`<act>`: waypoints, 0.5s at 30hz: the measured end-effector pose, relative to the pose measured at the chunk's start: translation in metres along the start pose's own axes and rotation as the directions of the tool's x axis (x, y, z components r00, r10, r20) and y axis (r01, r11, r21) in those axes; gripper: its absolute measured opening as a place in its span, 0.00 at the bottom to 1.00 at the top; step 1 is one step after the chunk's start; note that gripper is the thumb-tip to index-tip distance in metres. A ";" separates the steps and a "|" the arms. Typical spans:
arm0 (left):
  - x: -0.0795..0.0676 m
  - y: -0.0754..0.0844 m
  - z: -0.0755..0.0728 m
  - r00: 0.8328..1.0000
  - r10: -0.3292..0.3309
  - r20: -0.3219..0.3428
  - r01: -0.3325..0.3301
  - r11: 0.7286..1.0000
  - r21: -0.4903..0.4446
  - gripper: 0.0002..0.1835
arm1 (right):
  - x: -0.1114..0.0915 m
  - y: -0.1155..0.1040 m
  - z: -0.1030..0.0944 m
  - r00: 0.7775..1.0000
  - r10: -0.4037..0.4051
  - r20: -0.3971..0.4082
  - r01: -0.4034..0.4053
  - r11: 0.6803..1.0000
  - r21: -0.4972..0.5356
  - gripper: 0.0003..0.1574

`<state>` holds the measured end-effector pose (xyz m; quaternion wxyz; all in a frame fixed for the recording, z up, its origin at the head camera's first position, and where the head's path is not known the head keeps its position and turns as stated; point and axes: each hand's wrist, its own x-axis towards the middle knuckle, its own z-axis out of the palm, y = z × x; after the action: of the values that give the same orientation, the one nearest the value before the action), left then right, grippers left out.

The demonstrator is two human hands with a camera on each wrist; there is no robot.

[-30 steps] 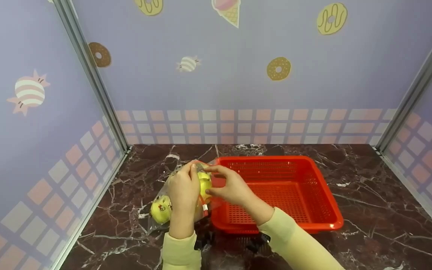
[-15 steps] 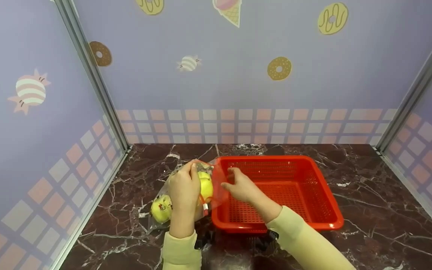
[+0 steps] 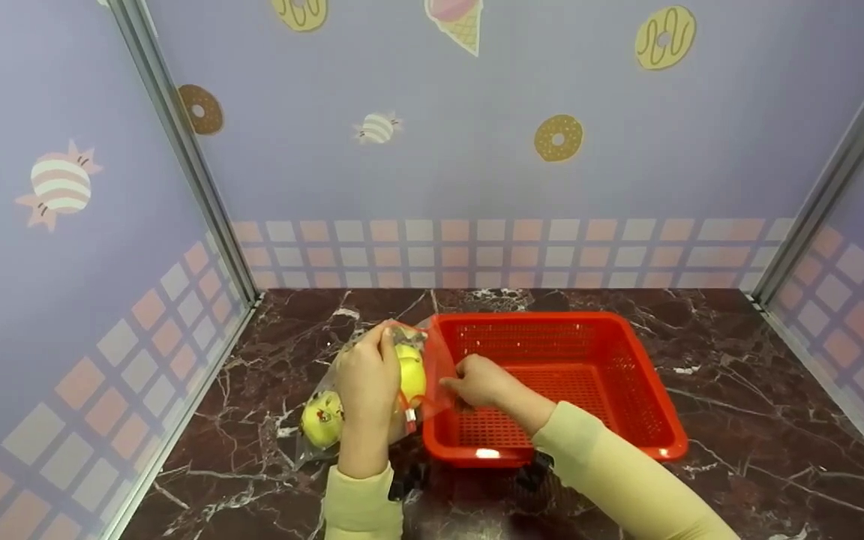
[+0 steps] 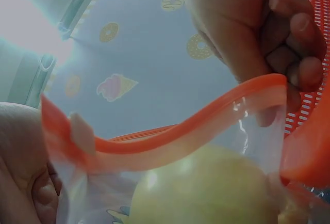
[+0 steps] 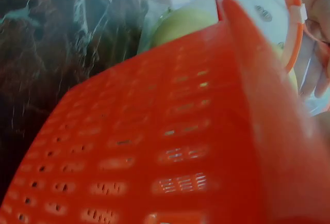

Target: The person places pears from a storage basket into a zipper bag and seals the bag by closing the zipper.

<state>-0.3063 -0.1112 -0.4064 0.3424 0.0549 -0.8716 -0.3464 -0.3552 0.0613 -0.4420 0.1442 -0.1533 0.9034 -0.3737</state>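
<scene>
A clear zip bag (image 4: 154, 149) with an orange zip strip and a white slider stands over the left rim of a red basket (image 3: 646, 382). Inside it are yellow-green round fruits, one (image 3: 412, 371) near the mouth and another (image 3: 321, 420) lower left, with printed cartoon marks showing there. My left hand (image 3: 368, 379) grips the bag's left side near its upper edge. At the bag's right side, my right hand (image 3: 488, 384) pinches the edge with its fingers curled; the left wrist view shows a fingertip through the clear plastic. The zip mouth looks parted in that view.
The perforated basket stands right of the bag on a dark red marbled tabletop (image 3: 747, 390). A patterned back wall (image 3: 462, 172) and side panels with metal posts (image 3: 192, 165) enclose the table.
My right hand drew back from the fruit in the bag to the right, then lowered and curled its fingers at the bag's right edge. My left hand stays in place.
</scene>
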 end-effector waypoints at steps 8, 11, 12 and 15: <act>0.002 -0.001 -0.004 1.000 -0.006 -0.002 0.006 0.999 0.032 0.14 | 0.001 -0.009 -0.002 0.996 -0.084 -0.041 0.087 0.992 0.089 0.23; 0.006 0.001 -0.007 0.999 -0.042 0.034 0.040 0.998 0.047 0.15 | 0.001 -0.014 -0.004 0.993 -0.102 -0.052 0.107 0.988 0.112 0.23; 0.008 0.002 -0.008 0.997 -0.058 0.052 0.055 0.997 0.054 0.15 | 0.001 -0.015 -0.005 0.993 -0.103 -0.054 0.109 0.987 0.120 0.23; 0.018 0.005 -0.014 0.986 -0.113 0.127 0.102 0.991 0.086 0.17 | 0.003 -0.020 -0.008 0.994 -0.099 -0.050 0.106 0.981 0.164 0.23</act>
<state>-0.3103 -0.1214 -0.3852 0.2626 0.0924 -0.9011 -0.3324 -0.3572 0.0520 -0.4228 0.1185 -0.1795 0.8626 -0.4579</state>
